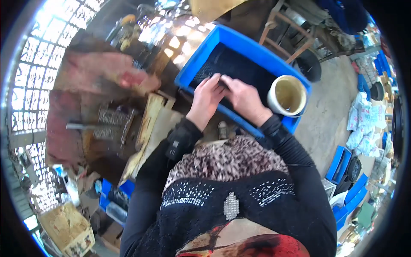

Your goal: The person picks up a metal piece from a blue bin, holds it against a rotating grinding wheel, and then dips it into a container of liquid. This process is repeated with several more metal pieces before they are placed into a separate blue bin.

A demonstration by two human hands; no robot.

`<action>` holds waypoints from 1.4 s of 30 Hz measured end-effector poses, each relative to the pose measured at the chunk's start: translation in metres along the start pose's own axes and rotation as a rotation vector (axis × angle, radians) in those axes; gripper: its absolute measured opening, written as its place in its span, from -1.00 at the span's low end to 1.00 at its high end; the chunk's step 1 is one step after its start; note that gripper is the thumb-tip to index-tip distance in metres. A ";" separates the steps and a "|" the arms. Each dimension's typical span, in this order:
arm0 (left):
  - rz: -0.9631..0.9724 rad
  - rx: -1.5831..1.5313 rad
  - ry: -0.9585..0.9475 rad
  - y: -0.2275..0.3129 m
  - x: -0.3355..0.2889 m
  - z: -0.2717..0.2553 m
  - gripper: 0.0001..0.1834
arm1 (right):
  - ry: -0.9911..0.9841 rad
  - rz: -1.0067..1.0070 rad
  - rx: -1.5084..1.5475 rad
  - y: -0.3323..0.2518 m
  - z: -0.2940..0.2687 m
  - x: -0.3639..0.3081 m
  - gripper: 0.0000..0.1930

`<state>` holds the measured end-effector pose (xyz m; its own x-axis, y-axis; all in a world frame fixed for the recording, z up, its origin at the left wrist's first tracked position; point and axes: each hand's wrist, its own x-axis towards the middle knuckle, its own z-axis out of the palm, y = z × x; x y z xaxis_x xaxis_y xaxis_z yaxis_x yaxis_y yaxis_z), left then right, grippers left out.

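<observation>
My left hand [205, 102] and my right hand [246, 99] meet over the near side of a large blue plastic tub [267, 55]. The fingers of both are bent, with thumbs and fingertips pinched close together. Whatever sits between the fingertips is small or dark and I cannot make it out. Below them the tub holds a dark, ribbed-looking mass [239, 64], too blurred to name. A pale round bucket [273, 103] stands at the tub's right end, near my right wrist, with murky yellowish content inside.
Wooden planks [147, 124] and a reddish cloth-covered surface [90, 73] lie to my left. A wooden stool frame [295, 28] stands beyond the tub. Smaller blue bins [338, 163] and white plastic bags [364, 122] sit to the right. At lower left is a cardboard box [64, 222].
</observation>
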<state>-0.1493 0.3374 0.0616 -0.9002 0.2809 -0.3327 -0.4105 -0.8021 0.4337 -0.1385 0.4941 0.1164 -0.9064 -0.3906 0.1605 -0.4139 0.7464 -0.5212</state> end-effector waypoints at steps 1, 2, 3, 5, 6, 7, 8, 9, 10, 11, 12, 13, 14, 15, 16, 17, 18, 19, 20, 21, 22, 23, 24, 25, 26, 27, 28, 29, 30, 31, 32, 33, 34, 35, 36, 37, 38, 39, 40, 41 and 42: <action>0.019 -0.014 -0.052 0.001 0.000 0.005 -0.81 | 0.030 -0.001 0.016 -0.005 -0.005 -0.001 -0.63; 0.031 -0.029 -0.078 0.001 0.003 0.001 -0.80 | 0.079 -0.024 0.114 -0.005 -0.004 0.000 -0.63; 0.028 -0.046 -0.114 -0.003 0.008 -0.003 -0.77 | 0.132 -0.041 0.202 0.001 0.002 -0.001 -0.64; 0.073 0.005 0.048 -0.002 0.005 0.011 -0.45 | 0.183 0.038 0.270 0.008 0.012 -0.002 -0.70; 0.090 0.053 0.092 -0.004 0.004 0.013 -0.37 | 0.155 0.033 0.242 0.011 0.012 -0.005 -0.72; 0.095 0.109 0.141 -0.005 0.006 0.012 -0.28 | 0.151 0.038 0.169 0.017 0.018 -0.008 -0.71; 0.115 0.143 0.189 -0.008 0.011 0.009 -0.28 | 0.137 0.051 0.111 0.020 0.025 -0.008 -0.70; 0.128 0.178 0.252 -0.009 0.010 0.008 -0.28 | 0.119 0.070 0.093 0.016 0.025 -0.009 -0.70; 0.140 0.181 0.214 -0.009 0.013 0.008 -0.28 | 0.100 0.089 0.075 0.015 0.023 -0.007 -0.69; 0.141 0.170 0.220 -0.008 0.013 0.007 -0.35 | 0.122 0.082 0.061 0.014 0.022 -0.004 -0.69; 0.135 0.159 0.237 -0.007 0.011 0.009 -0.42 | 0.134 0.063 0.059 0.011 0.021 -0.006 -0.72; 0.135 0.164 0.223 -0.005 0.012 0.011 -0.42 | 0.144 0.044 0.058 0.008 0.019 -0.006 -0.75; 0.135 0.167 0.211 -0.002 0.014 0.012 -0.43 | 0.152 0.025 0.059 0.008 0.017 -0.004 -0.78; 0.135 0.171 0.200 0.001 0.016 0.013 -0.43 | 0.162 0.026 0.056 0.008 0.015 -0.001 -0.78; 0.134 0.175 0.192 0.004 0.019 0.015 -0.44 | 0.145 0.034 0.035 0.008 0.014 0.002 -0.79; 0.131 0.177 0.189 0.004 0.020 0.015 -0.44 | 0.122 0.044 0.015 0.009 0.014 0.003 -0.79; 0.134 0.197 0.193 0.005 0.020 0.014 -0.45 | 0.098 0.055 -0.004 0.009 0.014 0.004 -0.80; 0.137 0.217 0.198 0.006 0.020 0.014 -0.46 | 0.101 0.059 -0.004 0.009 0.015 0.005 -0.80; 0.139 0.238 0.204 0.007 0.020 0.012 -0.47 | 0.093 0.089 0.003 0.008 0.016 0.005 -0.80; 0.134 0.242 0.203 0.009 0.019 0.011 -0.47 | 0.084 0.120 0.010 0.007 0.018 0.005 -0.80; 0.141 0.263 0.204 0.008 0.018 0.013 -0.45 | 0.073 0.152 0.017 0.006 0.018 0.004 -0.80; 0.148 0.286 0.207 0.007 0.016 0.015 -0.44 | 0.072 0.160 0.021 0.004 0.019 0.002 -0.80; 0.155 0.305 0.212 0.004 0.016 0.018 -0.42 | 0.037 0.207 0.015 0.007 0.016 0.002 -0.77; 0.146 0.307 0.219 0.001 0.017 0.022 -0.42 | 0.000 0.255 0.011 0.010 0.013 0.002 -0.74; 0.145 0.342 0.179 -0.001 0.018 0.025 -0.39 | -0.042 0.317 0.021 0.011 0.014 -0.001 -0.71; 0.139 0.377 0.142 0.000 0.022 0.027 -0.35 | 0.023 0.292 0.009 0.023 0.006 -0.001 -0.72; 0.168 0.421 0.060 0.007 0.020 0.019 -0.33 | 0.089 0.283 -0.002 0.018 -0.007 0.000 -0.72; 0.190 0.462 -0.020 0.016 0.028 0.013 -0.31 | 0.105 0.102 -0.103 0.023 -0.032 0.000 -0.78; 0.221 0.505 0.026 0.027 0.025 0.029 -0.38 | 0.137 -0.076 -0.322 0.048 -0.037 -0.013 -0.85; 0.307 0.537 0.026 0.043 0.021 0.024 -0.47 | 0.081 0.036 -0.497 0.049 -0.053 -0.016 -0.87; 0.354 0.606 0.029 0.058 0.018 0.022 -0.53 | 0.044 0.127 -0.597 0.073 -0.063 -0.027 -0.82; 0.413 0.669 0.015 0.073 0.017 0.018 -0.59 | -0.022 0.183 -0.626 0.108 -0.072 -0.041 -0.78; 0.484 0.804 0.035 0.084 0.014 0.004 -0.63 | -0.045 0.377 -0.545 0.123 -0.084 -0.041 -0.74; 0.556 0.939 0.047 0.095 0.008 -0.012 -0.66 | -0.021 0.525 -0.458 0.126 -0.087 -0.054 -0.74; 0.619 1.016 0.064 0.108 -0.005 -0.019 -0.67 | 0.013 0.654 -0.375 0.121 -0.099 -0.054 -0.73; 0.686 1.083 0.063 0.117 -0.016 -0.027 -0.68 | -0.004 0.663 -0.374 0.130 -0.100 -0.059 -0.73; 0.674 1.081 0.070 0.123 -0.026 -0.034 -0.68 | -0.111 0.708 -0.409 0.143 -0.101 -0.063 -0.74; 0.725 1.083 0.123 0.128 -0.036 -0.042 -0.67 | -0.218 0.752 -0.440 0.155 -0.098 -0.067 -0.75; 0.763 1.086 0.182 0.130 -0.039 -0.051 -0.67 | -0.337 0.799 -0.470 0.170 -0.093 -0.069 -0.75; 0.742 1.087 0.193 0.130 -0.039 -0.058 -0.67 | -0.359 0.805 -0.467 0.186 -0.086 -0.070 -0.75; 0.806 1.125 0.233 0.132 -0.044 -0.065 -0.67 | -0.453 0.795 -0.466 0.200 -0.077 -0.069 -0.76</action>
<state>-0.1546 0.1856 0.0790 -0.9420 -0.2300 0.2445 0.2063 0.1781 0.9622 -0.1652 0.7120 0.0656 -0.8557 0.2138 -0.4713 0.2138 0.9754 0.0544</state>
